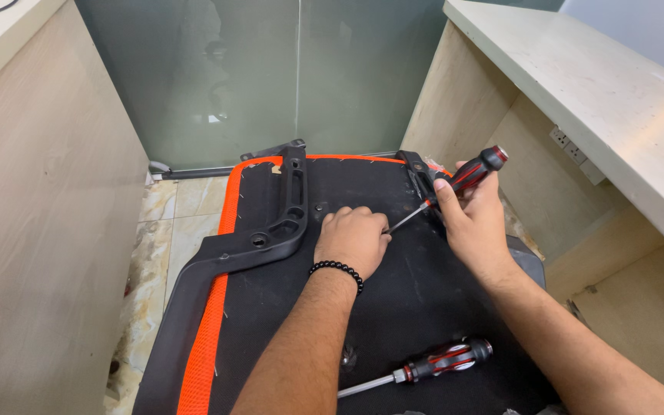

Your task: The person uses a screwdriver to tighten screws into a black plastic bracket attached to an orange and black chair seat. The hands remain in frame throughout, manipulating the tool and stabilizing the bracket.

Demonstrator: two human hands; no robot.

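An upturned chair seat (393,292) with a black underside and orange mesh edging lies before me. My right hand (474,219) grips a red-and-black screwdriver (466,177) by its handle, the shaft slanting down to the left. My left hand (351,238), a black bead bracelet on its wrist, rests in a fist on the seat and pinches the screwdriver's tip. A black plastic armrest bracket (282,223) lies on the seat just left of my left hand.
A second red-and-black screwdriver (424,365) lies loose on the seat near me. Wooden desk panels (40,230) flank both sides, a light countertop (609,92) runs on the right, and frosted glass (270,77) stands behind. Tiled floor (163,230) shows at left.
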